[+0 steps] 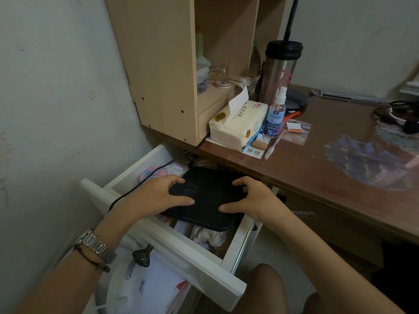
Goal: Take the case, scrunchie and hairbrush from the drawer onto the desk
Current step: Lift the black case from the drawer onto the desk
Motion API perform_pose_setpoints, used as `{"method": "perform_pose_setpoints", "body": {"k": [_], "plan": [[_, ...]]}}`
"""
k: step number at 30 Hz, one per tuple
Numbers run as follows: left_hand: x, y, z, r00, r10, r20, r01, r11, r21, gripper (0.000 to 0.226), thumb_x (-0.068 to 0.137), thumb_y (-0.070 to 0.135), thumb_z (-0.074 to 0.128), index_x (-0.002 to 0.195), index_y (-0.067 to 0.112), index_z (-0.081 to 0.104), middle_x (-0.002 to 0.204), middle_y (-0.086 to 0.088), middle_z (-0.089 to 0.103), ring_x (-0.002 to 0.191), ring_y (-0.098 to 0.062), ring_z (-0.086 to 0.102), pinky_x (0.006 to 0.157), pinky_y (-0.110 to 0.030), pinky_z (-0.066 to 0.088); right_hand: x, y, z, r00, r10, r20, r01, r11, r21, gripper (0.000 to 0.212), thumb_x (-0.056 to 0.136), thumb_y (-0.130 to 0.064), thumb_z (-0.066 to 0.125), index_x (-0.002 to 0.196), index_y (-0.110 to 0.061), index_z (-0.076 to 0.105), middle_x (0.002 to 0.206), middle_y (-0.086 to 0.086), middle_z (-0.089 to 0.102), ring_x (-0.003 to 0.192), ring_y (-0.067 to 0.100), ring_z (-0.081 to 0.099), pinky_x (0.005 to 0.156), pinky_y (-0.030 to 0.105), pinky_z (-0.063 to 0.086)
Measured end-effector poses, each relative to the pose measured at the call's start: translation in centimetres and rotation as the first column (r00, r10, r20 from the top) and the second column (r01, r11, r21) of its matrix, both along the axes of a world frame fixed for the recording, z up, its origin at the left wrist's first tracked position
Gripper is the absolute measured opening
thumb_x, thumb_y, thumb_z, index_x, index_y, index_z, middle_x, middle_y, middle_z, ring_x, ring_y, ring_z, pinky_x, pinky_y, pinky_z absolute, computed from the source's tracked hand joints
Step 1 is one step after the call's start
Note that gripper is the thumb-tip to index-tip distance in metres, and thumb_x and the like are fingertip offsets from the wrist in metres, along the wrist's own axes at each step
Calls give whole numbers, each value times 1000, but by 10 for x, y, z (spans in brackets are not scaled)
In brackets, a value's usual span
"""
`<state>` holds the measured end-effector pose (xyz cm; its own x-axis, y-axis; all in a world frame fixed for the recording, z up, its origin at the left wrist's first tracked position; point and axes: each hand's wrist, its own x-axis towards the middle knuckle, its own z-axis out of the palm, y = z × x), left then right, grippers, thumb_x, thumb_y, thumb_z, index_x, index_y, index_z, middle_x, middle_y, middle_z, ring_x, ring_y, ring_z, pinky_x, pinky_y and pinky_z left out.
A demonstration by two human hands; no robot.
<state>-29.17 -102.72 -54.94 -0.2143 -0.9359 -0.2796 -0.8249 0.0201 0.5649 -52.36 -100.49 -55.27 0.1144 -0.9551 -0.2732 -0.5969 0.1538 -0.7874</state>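
Looking down into the open white drawer (172, 243), I see both hands on the flat black zip case (204, 200). The case lies in the drawer, on top of some crumpled cloth, with its near corner close to the drawer front. My left hand (158, 196) grips the left edge of the case, thumb on top and the other fingers curled over the far side. My right hand (251, 198) grips the right edge the same way, thumb flat on the lid and fingers bent over the far corner. Both hands are pressing on the case from the two sides. I cannot tell if it is lifted off the cloth.

Just past the case, at the far end of the drawer under the desk edge, the bristly head of the hairbrush (205, 163) peeks out. A round pink and blue thing (153, 173) lies at the far left of the drawer; I cannot tell if it is the scrunchie. A thin black cable (145, 181) runs across the drawer's left side.

The shiny brown wooden desk (317, 168) is on the right. On it, near the far left corner, stand a cream tissue pack (238, 123), a small clear spray bottle (275, 112) and a tall silver cup with a black lid (280, 71).
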Motion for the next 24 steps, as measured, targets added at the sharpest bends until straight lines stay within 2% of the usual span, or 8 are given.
{"method": "perform_pose_setpoints", "body": {"k": [3, 7, 11, 12, 14, 15, 21, 24], "plan": [[2, 6, 13, 1000, 18, 22, -18, 1000, -14, 67, 71, 51, 72, 130, 28, 50, 140, -3, 51, 126, -19, 48, 107, -36, 39, -3, 3, 5, 999, 3, 46, -5, 999, 36, 72, 69, -30, 80, 131, -21, 45, 115, -6, 41, 103, 11, 44, 77, 24, 41], [2, 16, 37, 999, 35, 13, -34, 999, -37, 62, 72, 47, 73, 127, 27, 53, 140, -3, 51, 126, -20, 49, 98, -32, 41, -6, 6, 12, 994, 25, 109, -33, 997, 72, 66, 68, -34, 80, 126, -25, 50, 110, -5, 48, 91, 8, 51, 77, 24, 46], [-1, 19, 60, 997, 54, 51, -52, 998, -35, 58, 70, 49, 74, 122, 29, 57, 135, -4, 54, 119, -19, 51, 92, -31, 42, -9, 6, 26, 993, 49, 111, -62, 991, 116, 63, 65, -35, 81, 121, -28, 54, 123, 0, 49, 113, 18, 50, 98, 36, 46], [-2, 23, 66, 997, 59, 53, -58, 998, -26, 57, 69, 50, 74, 120, 29, 59, 135, -4, 54, 120, -19, 52, 93, -32, 43, -10, 6, 29, 992, 45, 116, -60, 989, 136, 63, 65, -35, 81, 121, -28, 54, 123, 1, 49, 113, 18, 50, 96, 35, 46], [-27, 56, 99, 998, 36, 46, -29, 989, -142, 55, 67, 50, 75, 116, 30, 61, 135, -5, 55, 122, -19, 51, 96, -34, 44, -40, 44, 65, 989, 34, 141, -40, 998, 45, 62, 66, -34, 81, 122, -28, 53, 120, 1, 50, 106, 16, 54, 85, 28, 48], [-28, 60, 105, 998, 41, 42, -34, 988, -152, 54, 67, 50, 76, 115, 30, 61, 135, -5, 55, 122, -20, 51, 96, -35, 45, -42, 43, 67, 985, 53, 163, -63, 996, 55, 62, 67, -34, 81, 122, -29, 53, 118, 1, 51, 102, 14, 55, 82, 27, 48], [-40, 79, 121, 995, 18, 94, 1, 980, -200, 54, 67, 55, 72, 115, 37, 57, 125, 3, 58, 110, -15, 54, 93, -36, 48, -49, 56, 78, 990, 62, 126, -62, 998, -8, 62, 68, -31, 80, 123, -33, 51, 126, -4, 51, 116, 17, 51, 98, 37, 46], [-61, 78, 128, 997, -23, 73, 41, 965, -257, 48, 67, 55, 72, 110, 41, 56, 104, 15, 54, 94, -7, 52, 82, -30, 48, -70, 66, 90, 995, 11, 103, -2, 996, -87, 63, 68, -28, 80, 122, -36, 49, 119, -10, 50, 107, 12, 52, 82, 26, 47]]}}
